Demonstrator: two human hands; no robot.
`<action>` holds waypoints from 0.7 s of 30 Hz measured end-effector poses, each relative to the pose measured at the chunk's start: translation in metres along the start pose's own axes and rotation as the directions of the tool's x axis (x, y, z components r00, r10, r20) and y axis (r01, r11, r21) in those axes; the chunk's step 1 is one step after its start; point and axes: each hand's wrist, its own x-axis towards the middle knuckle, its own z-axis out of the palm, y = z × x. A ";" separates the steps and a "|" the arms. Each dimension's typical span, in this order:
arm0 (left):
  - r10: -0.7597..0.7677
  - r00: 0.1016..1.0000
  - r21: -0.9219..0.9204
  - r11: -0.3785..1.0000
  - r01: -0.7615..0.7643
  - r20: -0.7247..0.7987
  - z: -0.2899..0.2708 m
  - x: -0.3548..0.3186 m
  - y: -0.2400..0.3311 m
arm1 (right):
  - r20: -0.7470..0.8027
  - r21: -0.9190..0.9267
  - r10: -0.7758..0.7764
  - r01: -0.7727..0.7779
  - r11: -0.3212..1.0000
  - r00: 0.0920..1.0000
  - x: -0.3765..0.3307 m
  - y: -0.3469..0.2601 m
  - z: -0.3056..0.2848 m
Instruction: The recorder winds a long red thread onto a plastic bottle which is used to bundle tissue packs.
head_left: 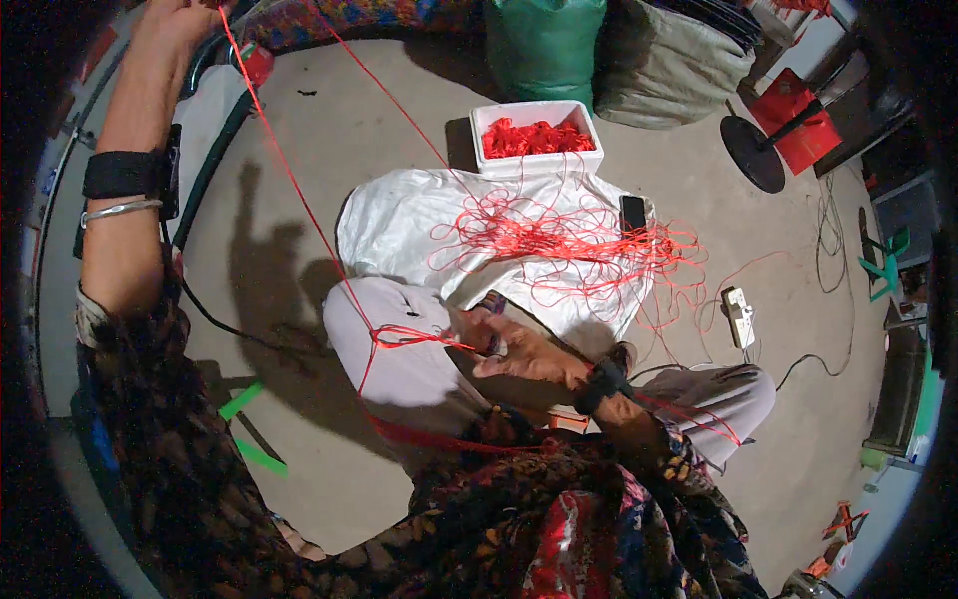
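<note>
My left hand is raised at the top left, partly cut off by the picture's edge. A taut red cord runs from it down to my lap. Over my knee the cord meets in a small knot-like crossing with a narrow loop. My right hand is closed on the end of that loop, its fingertips partly hidden. More red strands pass below, across my lap. A second strand rises from the loose tangle of red cord on a white sack toward the top.
Beyond the sack stands a white foam box of red cord bundles. A black phone lies on the sack's right side. Farther back are a green sack and a pale sack. A power strip with cables lies right.
</note>
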 end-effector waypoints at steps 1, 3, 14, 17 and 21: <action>-0.021 1.000 -0.003 1.000 0.021 -0.023 -0.003 0.001 0.000 | 0.041 -0.018 0.022 -0.022 1.000 0.999 -0.001 -0.006 0.005; -0.031 0.998 0.016 0.999 0.032 -0.056 -0.009 0.002 0.004 | 0.123 -0.044 0.056 -0.051 0.998 0.991 -0.005 -0.009 0.014; 0.176 0.955 0.053 0.984 -0.168 -0.237 0.027 -0.039 -0.021 | -0.062 -0.268 0.400 -0.402 0.876 0.914 -0.096 0.111 -0.024; -0.007 0.996 0.087 0.996 0.015 -0.092 -0.022 -0.012 0.021 | -0.138 -0.442 0.553 -0.551 0.708 0.821 -0.125 0.165 -0.039; 0.002 0.993 -0.001 1.000 -0.002 -0.116 -0.014 -0.015 0.029 | -0.262 -0.524 0.695 -0.703 0.480 0.670 -0.176 0.206 -0.050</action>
